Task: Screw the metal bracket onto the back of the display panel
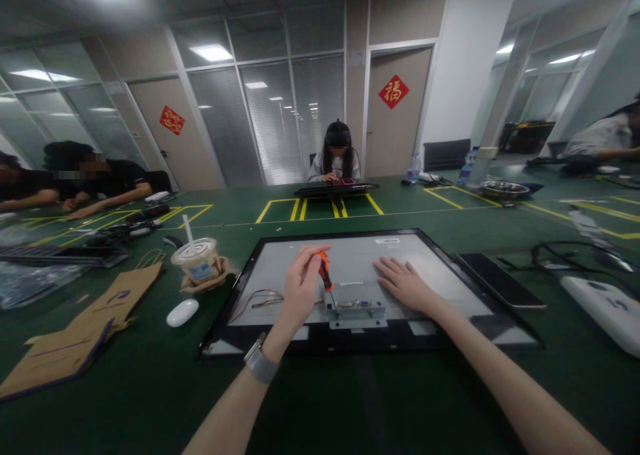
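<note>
A flat display panel with a black frame and a pale metal back lies before me on the green table. My left hand is closed round the top of an orange and black screwdriver. The screwdriver's shaft slants down to the left end of a metal bracket with connector ports, near the panel's front edge. Whether its tip sits in a screw is too small to tell. Resting flat on the panel's back, right of the bracket, is my right hand, fingers spread. Thin wires lie left of my left hand.
On the left are a drink cup with a straw, a white oval case and a brown paper bag. A black phone and a white device lie right. A person sits opposite; others sit at both sides.
</note>
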### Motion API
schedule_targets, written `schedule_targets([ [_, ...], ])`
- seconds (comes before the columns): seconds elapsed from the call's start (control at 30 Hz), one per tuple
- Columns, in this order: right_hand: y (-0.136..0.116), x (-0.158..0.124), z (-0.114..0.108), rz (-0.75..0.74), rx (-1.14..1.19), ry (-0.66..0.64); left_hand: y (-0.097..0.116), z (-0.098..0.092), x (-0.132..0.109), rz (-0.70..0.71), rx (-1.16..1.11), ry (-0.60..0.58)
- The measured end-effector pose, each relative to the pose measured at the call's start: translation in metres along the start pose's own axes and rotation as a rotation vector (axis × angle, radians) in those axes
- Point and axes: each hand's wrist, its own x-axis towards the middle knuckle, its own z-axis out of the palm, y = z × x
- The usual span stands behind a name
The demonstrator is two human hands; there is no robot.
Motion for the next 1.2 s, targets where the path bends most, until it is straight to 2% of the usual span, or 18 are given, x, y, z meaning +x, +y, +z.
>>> schedule_targets([
  [0.1,0.0002,0.0004,0.0004,0.009,0.001,0.006,-0.0019,-0.0002,0.0005,-0.031,-0.068,0.003],
  [0.3,0.0007,0.0008,0.0013,0.019,0.012,0.001,-0.0043,-0.002,0.0024,-0.02,0.001,0.02],
  [0.6,-0.0023,-0.0008,-0.0031,0.028,0.032,-0.014,-0.0085,-0.0005,-0.0043,-0.121,-0.184,-0.006],
  [0.7,-0.002,-0.001,-0.0032,0.027,0.027,-0.019,-0.0073,-0.0002,-0.0049,-0.091,-0.13,-0.015],
  [0.83,-0.0015,-0.0008,-0.002,0.024,0.036,-0.01,-0.0043,0.0002,-0.0034,0.023,0.008,0.027],
  [0.93,-0.001,-0.0002,-0.0004,0.014,0.022,-0.003,-0.0017,0.0002,-0.0019,0.043,0.055,0.044],
  [1.07,-0.0001,0.0008,0.0026,0.006,0.01,0.016,-0.0014,-0.0013,-0.0014,0.02,0.04,0.031],
  [1.2,0.0014,0.0019,0.0059,0.009,0.008,0.019,-0.0042,-0.0026,-0.0022,-0.069,-0.108,0.015],
])
